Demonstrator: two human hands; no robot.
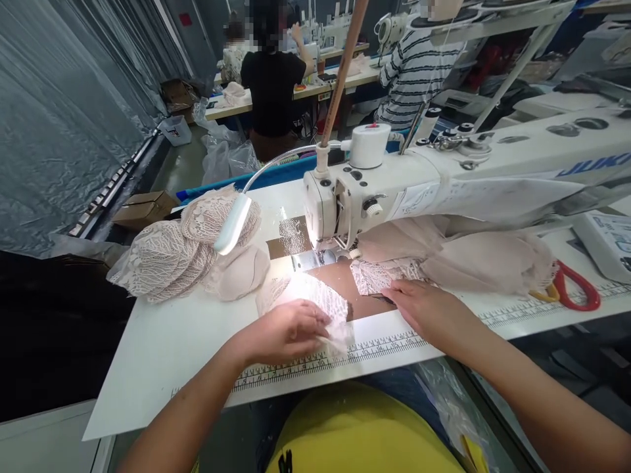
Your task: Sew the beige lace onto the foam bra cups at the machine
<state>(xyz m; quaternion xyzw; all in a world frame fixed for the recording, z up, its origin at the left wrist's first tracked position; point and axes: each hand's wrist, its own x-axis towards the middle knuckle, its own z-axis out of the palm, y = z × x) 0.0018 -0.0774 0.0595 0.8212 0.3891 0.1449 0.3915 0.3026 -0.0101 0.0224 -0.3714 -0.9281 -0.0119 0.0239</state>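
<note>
My left hand is closed on a piece of white lace fabric lying on the white table in front of the sewing machine. My right hand rests with fingers flat on another lace piece just right of the needle area. A beige fabric bundle lies under the machine arm, right of my right hand. The machine's lamp lights the lace brightly.
A pile of lace cups sits at the table's left. Red-handled scissors lie at the right. A ruler strip runs along the front edge. Two people sit at other sewing tables behind. Cardboard boxes stand on the floor, left.
</note>
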